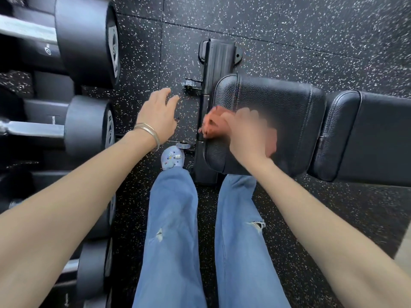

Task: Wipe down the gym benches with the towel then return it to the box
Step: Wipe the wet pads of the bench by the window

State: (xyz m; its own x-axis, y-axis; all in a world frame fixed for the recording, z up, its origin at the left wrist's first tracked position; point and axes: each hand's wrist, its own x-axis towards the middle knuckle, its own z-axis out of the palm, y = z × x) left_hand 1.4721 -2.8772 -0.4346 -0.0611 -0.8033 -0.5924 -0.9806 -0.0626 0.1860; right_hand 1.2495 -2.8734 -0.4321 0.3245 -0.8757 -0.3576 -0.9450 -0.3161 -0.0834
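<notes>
A black padded gym bench lies across the right half of the view, its seat pad (278, 103) nearest me and a longer back pad (378, 134) further right. My right hand (249, 134) is blurred and presses an orange-red towel (213, 124) against the near left end of the seat pad. Most of the towel is hidden under the hand. My left hand (159, 116), with thin bangles on the wrist, hovers over the floor left of the bench, fingers apart and holding nothing. No box is in view.
A rack of large black dumbbells (89, 38) runs along the left edge, close to my left arm. The bench's black metal foot (219, 56) sticks out ahead. The floor is black speckled rubber (311, 30). My legs in blue jeans (173, 218) stand at the bench's end.
</notes>
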